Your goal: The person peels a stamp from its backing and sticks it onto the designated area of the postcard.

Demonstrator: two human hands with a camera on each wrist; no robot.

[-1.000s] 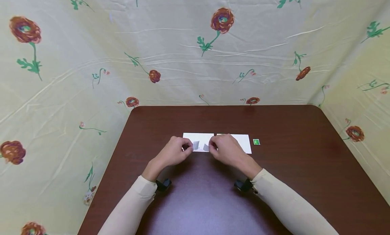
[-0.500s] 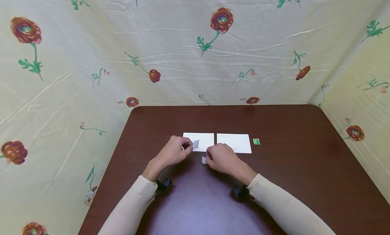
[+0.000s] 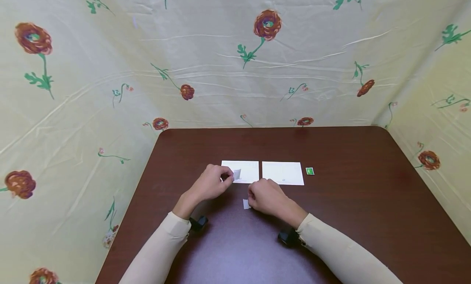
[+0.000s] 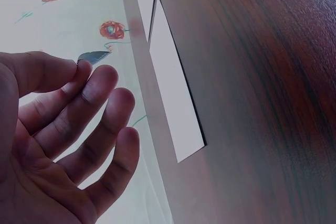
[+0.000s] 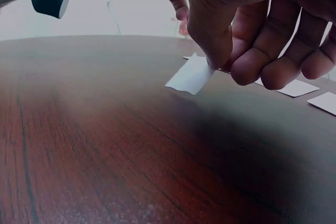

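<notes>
My left hand (image 3: pixel 210 181) pinches a small stamp (image 3: pixel 237 174), pale in the head view, between thumb and forefinger. It hovers over the left white card (image 3: pixel 250 169). In the left wrist view the stamp (image 4: pixel 94 56) looks dark, with a finely toothed edge, and the other fingers are spread and half bent. Nearer the front, my right hand (image 3: pixel 270 198) pinches a small white piece of paper (image 3: pixel 246 204), which hangs just above the tabletop in the right wrist view (image 5: pixel 191 76). A second white card (image 3: pixel 282 172) lies flat beside the first, behind the right hand.
A small green stamp (image 3: pixel 310 171) with a white border lies right of the cards. All rests on a dark brown wooden table (image 3: pixel 346 202). Flower-patterned cloth (image 3: pixel 206 46) hangs behind the table and along its sides.
My right hand has drawn away from the left hand and cards, toward the table's front, carrying the white piece of paper. The left hand with the stamp has stayed in place.
</notes>
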